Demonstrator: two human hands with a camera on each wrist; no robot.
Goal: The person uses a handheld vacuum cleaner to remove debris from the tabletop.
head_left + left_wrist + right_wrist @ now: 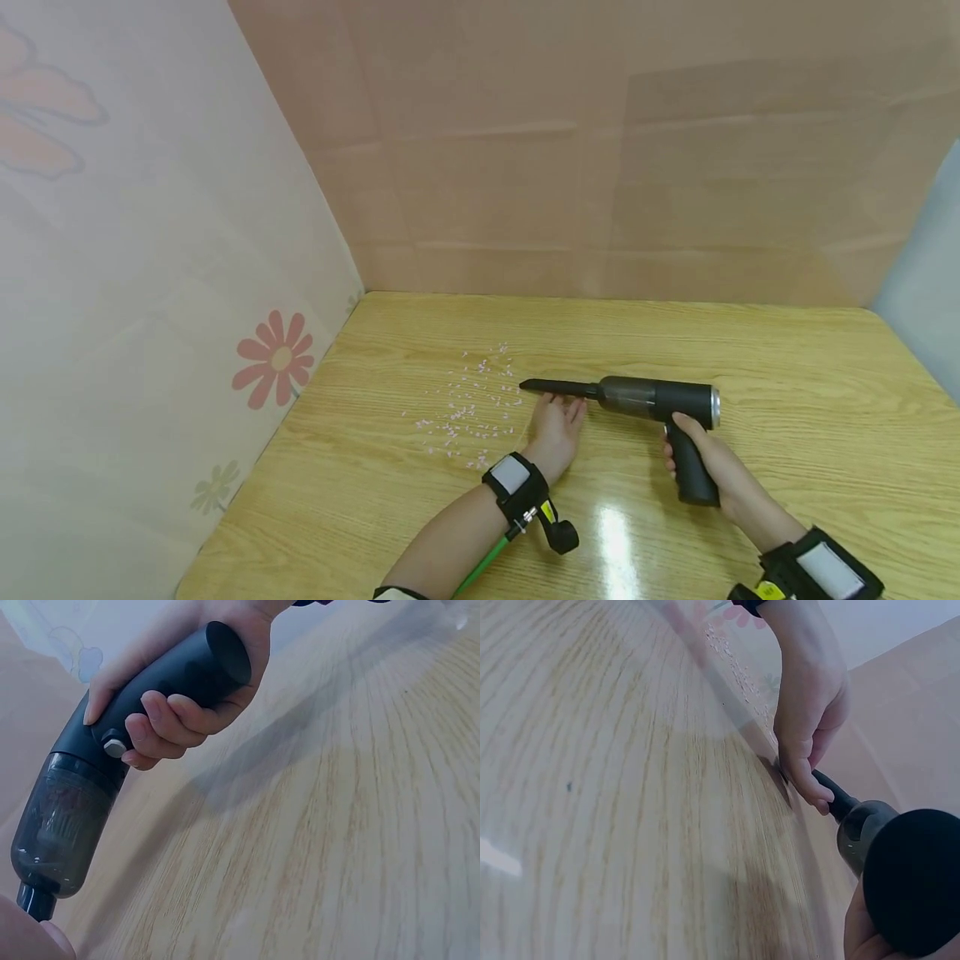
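The pale scattered bits point(472, 404) on the worktop point(787, 375) are showing too small to identify. The handheld vacuum point(90, 787) is running past the left-wrist view's bottom edge, hiding its nozzle, and the left hand point(30, 937) is appearing there only as a blurred sliver.

We record a black handheld vacuum point(652, 402) with smoky translucent canister on the light oak-grain table point(787, 400); pale pink-white specks point(468, 407) left of the vacuum; red flower print point(274, 358) beyond.
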